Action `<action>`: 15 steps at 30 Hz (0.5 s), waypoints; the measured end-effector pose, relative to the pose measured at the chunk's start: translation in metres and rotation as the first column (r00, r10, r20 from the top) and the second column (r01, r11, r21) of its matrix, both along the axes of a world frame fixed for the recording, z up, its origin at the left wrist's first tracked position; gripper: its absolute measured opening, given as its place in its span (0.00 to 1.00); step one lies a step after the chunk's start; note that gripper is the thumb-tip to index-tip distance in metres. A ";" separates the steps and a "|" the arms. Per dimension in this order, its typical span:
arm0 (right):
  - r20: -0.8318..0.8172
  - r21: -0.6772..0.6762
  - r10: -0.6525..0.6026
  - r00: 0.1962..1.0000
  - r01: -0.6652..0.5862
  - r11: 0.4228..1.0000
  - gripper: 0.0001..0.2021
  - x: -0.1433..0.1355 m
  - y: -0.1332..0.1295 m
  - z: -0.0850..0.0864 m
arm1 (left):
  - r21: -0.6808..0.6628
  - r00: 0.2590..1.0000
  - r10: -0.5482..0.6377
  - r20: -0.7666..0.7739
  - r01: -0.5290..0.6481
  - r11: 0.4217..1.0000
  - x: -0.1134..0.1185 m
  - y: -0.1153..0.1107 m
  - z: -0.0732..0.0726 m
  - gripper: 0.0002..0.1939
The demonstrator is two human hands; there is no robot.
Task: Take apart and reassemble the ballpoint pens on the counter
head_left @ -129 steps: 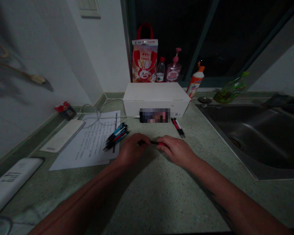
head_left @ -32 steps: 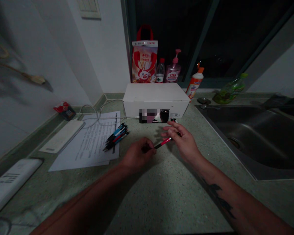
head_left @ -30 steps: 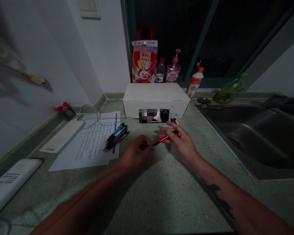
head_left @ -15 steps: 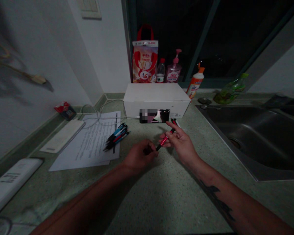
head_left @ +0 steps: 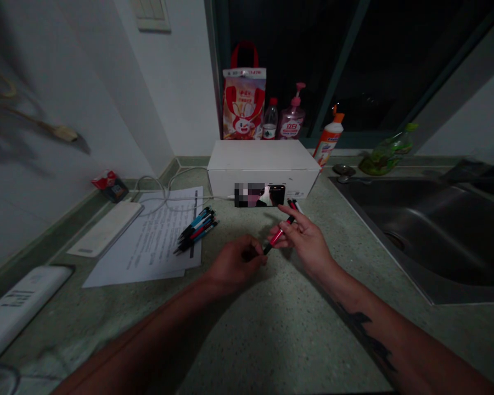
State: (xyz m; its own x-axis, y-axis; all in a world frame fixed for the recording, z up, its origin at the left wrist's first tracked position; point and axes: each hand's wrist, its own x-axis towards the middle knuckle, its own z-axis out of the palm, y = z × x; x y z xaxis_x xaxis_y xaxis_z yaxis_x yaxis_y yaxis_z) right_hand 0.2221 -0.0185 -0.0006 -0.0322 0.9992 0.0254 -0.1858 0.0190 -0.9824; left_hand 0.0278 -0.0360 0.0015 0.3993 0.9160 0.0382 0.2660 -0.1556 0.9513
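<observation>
A red pen (head_left: 277,237) with black ends slants between my two hands, above the speckled green counter. My right hand (head_left: 304,238) grips its barrel between thumb and fingers, the index finger stretched forward. The thumb and fingertips of my left hand (head_left: 241,258) are pinched at the pen's lower black end. Left of my hands, a bunch of pens (head_left: 195,229), blue, black and red, lies on printed paper sheets (head_left: 148,241). Just beyond my right hand, more pens (head_left: 294,205) lie partly hidden on the counter.
A phone (head_left: 259,195) on a cable leans against a white box (head_left: 263,159). The steel sink (head_left: 395,263) is at the right. A white power bank (head_left: 106,229) and a white power strip (head_left: 24,304) lie left. Bottles and a bag (head_left: 244,104) stand behind the box.
Almost nothing differs. My left fingertips have shifted very slightly on the pen's lower end, while my right hand keeps its grip.
</observation>
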 end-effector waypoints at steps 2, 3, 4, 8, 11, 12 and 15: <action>0.012 0.005 -0.008 1.000 0.008 1.000 0.40 0.001 0.000 0.000 | 0.006 1.000 0.005 0.003 -0.005 1.000 0.000 0.000 0.000 0.07; 0.015 0.009 -0.013 1.000 0.013 1.000 0.43 0.001 0.000 0.000 | 0.007 1.000 0.007 -0.001 -0.007 1.000 0.000 0.000 0.000 0.06; 0.016 0.011 -0.012 1.000 0.012 1.000 0.45 0.001 0.000 0.000 | 0.009 1.000 0.011 -0.008 -0.011 1.000 0.000 0.000 0.000 0.06; 0.020 0.009 0.054 0.998 -0.054 0.998 0.47 -0.001 -0.002 -0.003 | 0.026 0.999 0.039 -0.021 -0.038 0.999 -0.001 0.001 0.001 0.05; 0.041 -0.006 0.153 0.987 -0.153 0.988 0.39 -0.005 -0.003 -0.006 | 0.031 0.999 0.038 0.019 -0.038 0.999 0.000 0.001 0.001 0.05; 0.054 -0.007 0.177 0.983 -0.177 0.984 0.36 -0.006 -0.003 -0.008 | 0.030 0.999 0.037 0.029 -0.038 0.999 0.000 0.001 0.001 0.04; 0.159 0.021 0.143 0.977 -0.148 0.989 0.28 0.000 0.003 -0.014 | 0.028 0.999 0.053 0.005 -0.053 0.998 0.000 0.002 -0.001 0.04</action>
State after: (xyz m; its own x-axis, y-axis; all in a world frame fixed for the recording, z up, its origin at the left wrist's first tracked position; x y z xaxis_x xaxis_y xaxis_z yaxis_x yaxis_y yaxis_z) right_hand 0.2217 -0.0150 -0.0144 -0.1831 0.9823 0.0406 -0.0327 0.0352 -0.9988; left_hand 0.0275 -0.0345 0.0009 0.3500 0.9345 0.0656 0.2702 -0.1678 0.9481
